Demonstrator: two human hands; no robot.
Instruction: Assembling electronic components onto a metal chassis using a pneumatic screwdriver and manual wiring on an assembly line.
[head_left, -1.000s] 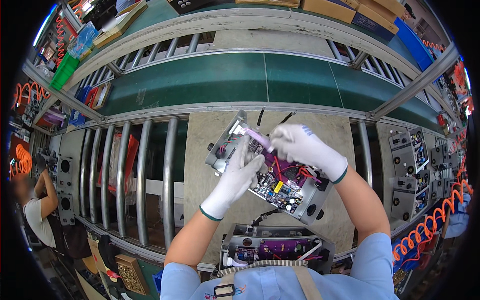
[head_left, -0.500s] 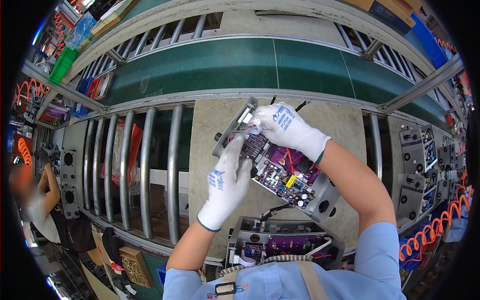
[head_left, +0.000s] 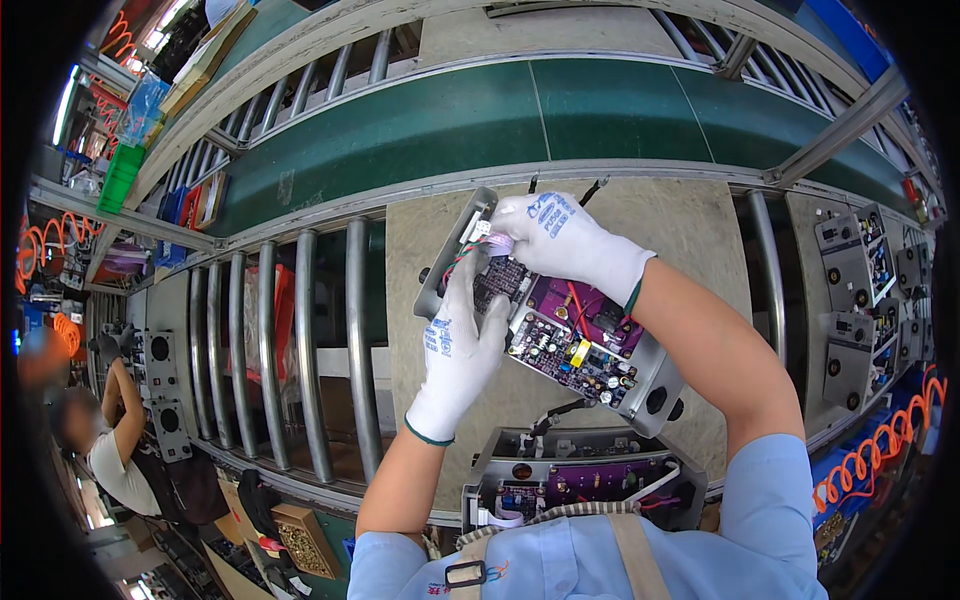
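Observation:
An opened grey metal chassis (head_left: pixel 657 378) lies slanted on the board in front of me, with purple circuit boards (head_left: pixel 545 297) and many small parts inside. At its far left end, my right hand (head_left: pixel 575 238), in a white glove, is closed on a pale lilac ribbon cable (head_left: pixel 498 246) beside a white connector (head_left: pixel 483 228). My left hand (head_left: pixel 452 350), also gloved, reaches over the near left side with fingers stretched and thumb apart. Its fingertips touch or lie beside twisted red and green wires (head_left: pixel 458 262). The fingers partly hide the cable ends.
A second open chassis (head_left: pixel 590 488) stands close to my body. Metal rollers (head_left: pixel 312 350) run to the left, a green conveyor belt (head_left: pixel 400 130) lies beyond. More grey units (head_left: pixel 850 300) stand at right near an orange coiled hose (head_left: pixel 880 450). Another person (head_left: pixel 110 440) works at far left.
The whole view has shifted slightly. Both hands stay at the chassis's far left end, with my right fingers still at the ribbon cable and my left fingers by the wires.

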